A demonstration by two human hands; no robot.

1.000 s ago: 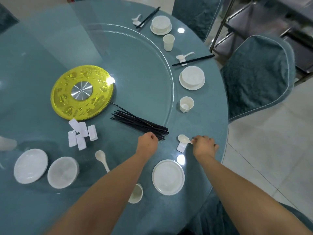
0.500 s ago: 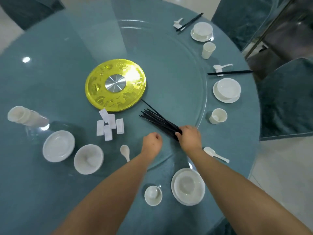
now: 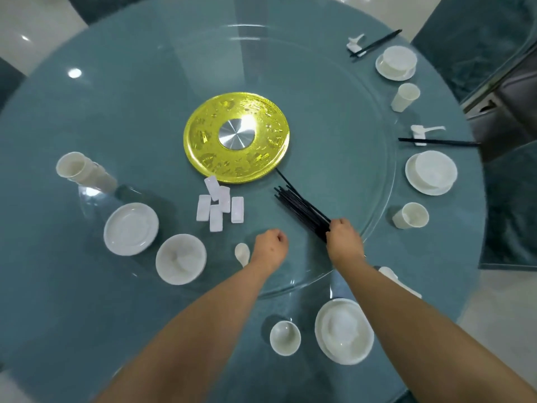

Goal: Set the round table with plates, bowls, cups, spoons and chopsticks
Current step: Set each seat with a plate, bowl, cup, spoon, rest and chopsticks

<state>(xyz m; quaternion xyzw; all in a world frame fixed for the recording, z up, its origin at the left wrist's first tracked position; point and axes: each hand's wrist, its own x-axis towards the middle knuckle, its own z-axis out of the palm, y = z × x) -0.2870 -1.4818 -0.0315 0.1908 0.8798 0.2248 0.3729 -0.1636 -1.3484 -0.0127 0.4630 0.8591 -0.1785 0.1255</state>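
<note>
Hands first, from the head view: the right hand (image 3: 344, 241) curls its fingers round the near end of the bundle of black chopsticks (image 3: 300, 209), which fans out across the glass turntable (image 3: 343, 91) toward the gold disc (image 3: 236, 138) at the worktop's centre. The left hand (image 3: 268, 251) is a closed fist holding nothing, knuckles up, just beside a white spoon (image 3: 242, 253) lying on the glass.

On the round teal worktop (image 3: 96, 315), at the near edge, sits a bowl on a plate (image 3: 344, 330) with a small cup (image 3: 285, 338) just to its left. A second spoon (image 3: 399, 282) lies beyond the right forearm, partly hidden by it. Along the right edge stand two finished settings: a bowl and plate (image 3: 431, 173) with a cup (image 3: 411, 215) nearer and a laid pair of chopsticks (image 3: 438, 141) on a rest beyond, then a farther bowl and plate (image 3: 396, 63) with its own cup (image 3: 404, 97).

Toward the left edge wait a stack of cups lying on its side (image 3: 82, 171), a spare plate (image 3: 130, 228) and a spare bowl (image 3: 180, 258). A cluster of white chopstick rests (image 3: 219, 206) lies just near of the gold disc. Teal upholstered chairs (image 3: 465, 33) stand round the far right, over pale glossy floor tiles.
</note>
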